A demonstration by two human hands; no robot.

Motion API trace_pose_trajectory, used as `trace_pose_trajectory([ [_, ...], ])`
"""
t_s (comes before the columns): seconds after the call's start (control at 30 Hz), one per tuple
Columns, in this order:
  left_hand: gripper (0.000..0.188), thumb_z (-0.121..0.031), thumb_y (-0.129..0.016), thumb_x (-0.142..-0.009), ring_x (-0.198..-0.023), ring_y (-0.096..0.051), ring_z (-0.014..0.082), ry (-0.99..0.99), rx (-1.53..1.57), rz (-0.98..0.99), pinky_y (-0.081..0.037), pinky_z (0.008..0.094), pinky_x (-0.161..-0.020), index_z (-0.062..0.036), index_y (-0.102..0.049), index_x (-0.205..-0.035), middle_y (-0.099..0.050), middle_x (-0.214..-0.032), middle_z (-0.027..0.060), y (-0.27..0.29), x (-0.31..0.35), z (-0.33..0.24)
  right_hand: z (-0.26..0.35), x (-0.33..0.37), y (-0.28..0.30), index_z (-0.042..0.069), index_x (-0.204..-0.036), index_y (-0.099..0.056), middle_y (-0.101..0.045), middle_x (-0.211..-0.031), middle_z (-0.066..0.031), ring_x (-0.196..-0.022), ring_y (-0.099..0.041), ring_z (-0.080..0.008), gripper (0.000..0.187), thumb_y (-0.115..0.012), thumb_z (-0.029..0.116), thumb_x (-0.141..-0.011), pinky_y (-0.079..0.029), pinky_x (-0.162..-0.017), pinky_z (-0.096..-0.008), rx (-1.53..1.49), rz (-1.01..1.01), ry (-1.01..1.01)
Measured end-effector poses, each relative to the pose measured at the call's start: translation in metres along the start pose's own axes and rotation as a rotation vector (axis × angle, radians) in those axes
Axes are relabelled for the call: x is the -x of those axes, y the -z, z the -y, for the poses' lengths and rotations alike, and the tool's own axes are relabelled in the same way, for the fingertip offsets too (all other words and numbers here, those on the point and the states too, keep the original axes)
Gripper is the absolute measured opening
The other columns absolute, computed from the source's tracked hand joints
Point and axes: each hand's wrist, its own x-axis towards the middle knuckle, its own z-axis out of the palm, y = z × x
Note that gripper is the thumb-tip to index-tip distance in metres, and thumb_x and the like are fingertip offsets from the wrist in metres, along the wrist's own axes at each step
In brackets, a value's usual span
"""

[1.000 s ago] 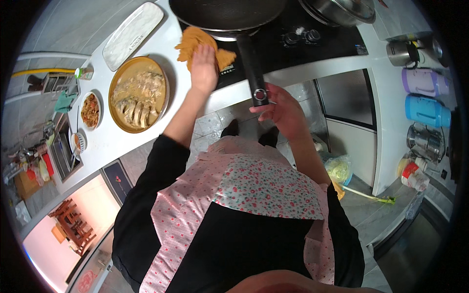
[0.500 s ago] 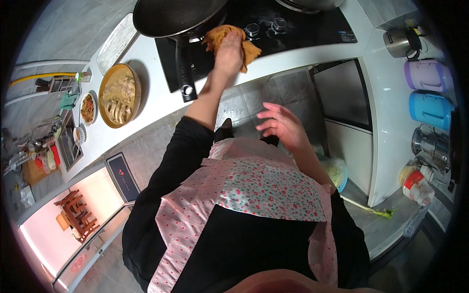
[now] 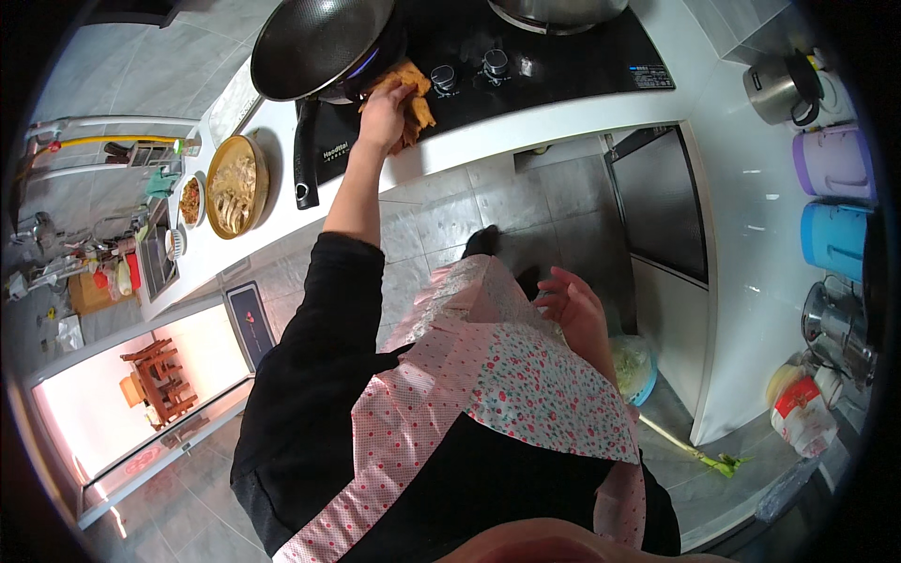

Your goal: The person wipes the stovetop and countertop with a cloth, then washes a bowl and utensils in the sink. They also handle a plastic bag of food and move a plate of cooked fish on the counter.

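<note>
My left hand [image 3: 385, 114] is closed on an orange-brown cloth [image 3: 410, 94], pressed against the front of the black glass cooktop [image 3: 563, 70]. Just beside it sits a black frying pan [image 3: 324, 47] on the left burner, its handle [image 3: 304, 159] sticking out over the counter edge. A bluish glow shows under the pan's rim. To the right of the cloth are two control knobs [image 3: 496, 62]. My right hand [image 3: 574, 305] hangs low beside my floral apron [image 3: 554, 385], holding nothing, with its fingers loosely apart.
Left of the cooktop, a yellow-brown dish of food [image 3: 235, 188] and a smaller white plate of food [image 3: 191, 202] stand on the white counter. A steel pot [image 3: 558, 14] is at the back right. Jugs [image 3: 835, 239] line the right counter; a bowl [image 3: 633, 366] stands low below.
My left hand has moved the cloth left, closer to the pan. The pan now appears tilted. My right hand has dropped lower and nearer the apron, and the whole view has shifted.
</note>
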Motion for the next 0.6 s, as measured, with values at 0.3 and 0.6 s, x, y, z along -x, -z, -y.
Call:
trace_pose_trajectory([
  [0.3, 0.036, -0.024, -0.056, -0.099, -0.110, -0.066, 0.0344, 0.012, -0.087, 0.300, -0.052, 0.0414, -0.094, -0.0154, -0.063, -0.133, -0.067, -0.119, 0.0213, -0.006, -0.101, -0.037, 0.009, -0.005, -0.008, 0.002, -0.139, -0.051, -0.067, -0.119, -0.0150, -0.097, -0.069, -0.0238, 0.042, -0.051, 0.026, -0.104, -0.054, -0.080, -0.0356, 0.002, -0.011, -0.038],
  [0.6, 0.074, -0.051, -0.028, -0.102, -0.152, 0.000, 0.0471, 0.207, -0.205, 0.249, -0.004, 0.0546, -0.123, -0.0094, -0.013, -0.161, 0.000, -0.165, 0.0277, -0.078, -0.156, -0.064, 0.010, -0.020, -0.011, 0.001, -0.140, -0.050, -0.065, -0.121, -0.0172, -0.099, -0.069, -0.0247, 0.049, -0.056, 0.030, -0.101, -0.055, -0.080, -0.0363, -0.043, -0.037, -0.036],
])
